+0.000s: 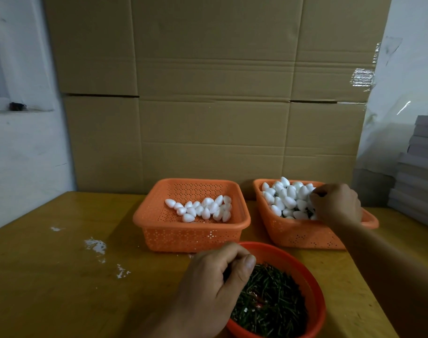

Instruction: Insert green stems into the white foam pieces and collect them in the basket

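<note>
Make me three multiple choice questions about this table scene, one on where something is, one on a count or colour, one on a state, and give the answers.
1. Where is the right hand?
A. flat on the table
B. over the far right basket, among the foam pieces
C. in the round bowl

2. How many orange rectangular baskets stand on the table?
A. one
B. two
C. four

3. How full is the middle basket?
A. heaped above its rim
B. holds nothing
C. a sparse layer of foam pieces on its floor

Answers: 1 B, its fingers curl among the white pieces there. 2 B, they sit side by side behind the red bowl, where the left hand reaches into the green stems. 3 C, much of its floor shows bare.
</note>
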A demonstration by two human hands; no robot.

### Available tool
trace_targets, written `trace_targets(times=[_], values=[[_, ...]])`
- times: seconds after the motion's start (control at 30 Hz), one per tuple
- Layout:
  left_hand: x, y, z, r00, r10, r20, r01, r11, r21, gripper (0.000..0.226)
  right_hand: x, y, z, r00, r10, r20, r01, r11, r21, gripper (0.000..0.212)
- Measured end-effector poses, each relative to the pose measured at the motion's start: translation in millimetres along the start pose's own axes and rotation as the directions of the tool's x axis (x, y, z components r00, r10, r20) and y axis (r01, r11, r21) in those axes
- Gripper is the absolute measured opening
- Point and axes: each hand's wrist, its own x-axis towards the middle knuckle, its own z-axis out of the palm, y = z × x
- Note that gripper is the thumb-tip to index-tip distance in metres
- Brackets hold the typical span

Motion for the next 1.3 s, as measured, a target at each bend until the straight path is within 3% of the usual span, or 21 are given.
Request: trace_targets(times=[0.27,0.4,0.57,0.7,0.8,0.97,1.13,1.3], values=[[0,0,1,1.0,0.007,0.005,-0.007,1.0,0.006,0.045,2,5,2,0.998,-0.026,0.055,0.03,0.996,-0.078,0.029],[-1,1,0,1.0,0.01,0.006,-0.01,1.0,-0.01,0.042,-5,4,-2,0.997,-0.08,-0.007,0.079,0.996,-0.034,0.027],[-1,3,-1,1.0,0.015,0.016,-0.015,1.0,-0.002,0.04,-36,0,-10,0.983,-0.124,-0.137,0.159,0.943,0.292,0.018],[-1,2,-2,1.0,0.009,0.019,-0.009,1.0,0.015,0.037,-71,-11,-20,0.994,-0.082,-0.067,0.105,0.829,0.549,0.021],[0,0,-2,1.0,-0.006,0.016,0.006,1.0,0.014,0.039,-103,-23,-30,0.988,-0.153,-0.008,0.121,0.746,0.654,0.022],[0,-2,-2,1.0,0.008,0.001,-0.008,1.0,0.024,0.038,-141,-33,-36,0.945,-0.316,0.087,0.199,0.762,0.616,0.015],[0,-1,0,1.0,0.027,0.015,-0.028,0.998,0.058,0.036,-156,-32,-38,0.885,-0.433,0.169,0.301,0.811,0.501,0.02],[5,-1,-9,0.997,-0.044,-0.059,0.053,0.987,0.154,0.021,-156,-31,-40,0.872,-0.458,0.171,0.346,0.825,0.446,0.022]])
